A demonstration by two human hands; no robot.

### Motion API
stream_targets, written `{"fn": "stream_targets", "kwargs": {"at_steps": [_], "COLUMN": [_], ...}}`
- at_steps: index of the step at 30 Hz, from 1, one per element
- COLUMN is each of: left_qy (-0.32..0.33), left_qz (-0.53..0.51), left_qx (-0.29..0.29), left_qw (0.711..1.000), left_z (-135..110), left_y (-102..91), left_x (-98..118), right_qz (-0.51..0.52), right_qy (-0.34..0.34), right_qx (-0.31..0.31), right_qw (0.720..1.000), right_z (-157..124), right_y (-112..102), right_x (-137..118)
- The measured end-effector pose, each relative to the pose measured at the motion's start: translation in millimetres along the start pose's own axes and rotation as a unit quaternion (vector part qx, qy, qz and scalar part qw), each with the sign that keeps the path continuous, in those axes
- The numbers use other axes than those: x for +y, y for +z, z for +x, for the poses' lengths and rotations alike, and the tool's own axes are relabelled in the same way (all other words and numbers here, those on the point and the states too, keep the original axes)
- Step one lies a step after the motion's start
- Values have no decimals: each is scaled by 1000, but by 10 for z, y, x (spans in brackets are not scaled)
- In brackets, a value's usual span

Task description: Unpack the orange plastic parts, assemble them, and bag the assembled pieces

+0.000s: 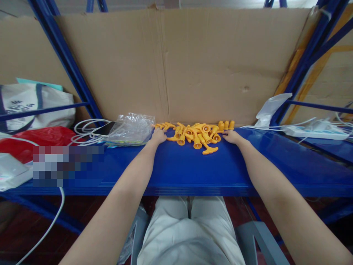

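Note:
A heap of yellow plastic parts [198,136], some T-shaped handles and some hollow caps, lies on the blue shelf top [198,169]. My left hand [159,136] rests at the heap's left end, beside a row of yellow T-shaped pieces [166,126]; its fingertips are too small and partly hidden to read. On the other side, my right hand [231,137] has its fingers stretched toward the heap, with nothing visible in them. Just behind it, three yellow caps [226,125] stand upright in a row. A single T-shaped handle [210,150] lies nearest to me.
A tall cardboard sheet [209,66] closes the back. Left stand a clear plastic bag [132,127], coiled white cable [89,130], a red bag [52,136] and a canvas bag [55,105]. A white power strip [317,131] lies right, near blue frame posts [73,62].

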State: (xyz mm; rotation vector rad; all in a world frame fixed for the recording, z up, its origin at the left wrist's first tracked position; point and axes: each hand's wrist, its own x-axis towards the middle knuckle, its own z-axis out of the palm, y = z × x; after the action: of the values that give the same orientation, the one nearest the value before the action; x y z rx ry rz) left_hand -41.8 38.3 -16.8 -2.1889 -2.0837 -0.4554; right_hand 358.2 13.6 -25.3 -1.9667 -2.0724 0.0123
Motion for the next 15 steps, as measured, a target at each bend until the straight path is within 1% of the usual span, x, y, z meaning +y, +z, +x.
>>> {"fn": "stream_targets", "kwargs": {"at_steps": [6, 10, 13, 15], "left_qy": [-16, -41, -52, -46], "left_qz": [-8, -3, -4, -12], "left_qx": [-4, -9, -6, 0], "left_qw": [1000, 999, 999, 999], "left_z": [28, 5, -32, -55], "left_y": [39, 26, 0, -19], "left_x": [-18, -2, 15, 15], "right_qz": [-5, -12, -14, -11], "right_qy": [0, -1, -2, 1], "right_qx": [-1, -3, 6, 19], "right_qw": [1000, 1000, 1000, 1000], "right_z": [-26, -55, -88, -108], "right_y": [-26, -54, -100, -145], "right_x": [-34, -72, -100, -115]}}
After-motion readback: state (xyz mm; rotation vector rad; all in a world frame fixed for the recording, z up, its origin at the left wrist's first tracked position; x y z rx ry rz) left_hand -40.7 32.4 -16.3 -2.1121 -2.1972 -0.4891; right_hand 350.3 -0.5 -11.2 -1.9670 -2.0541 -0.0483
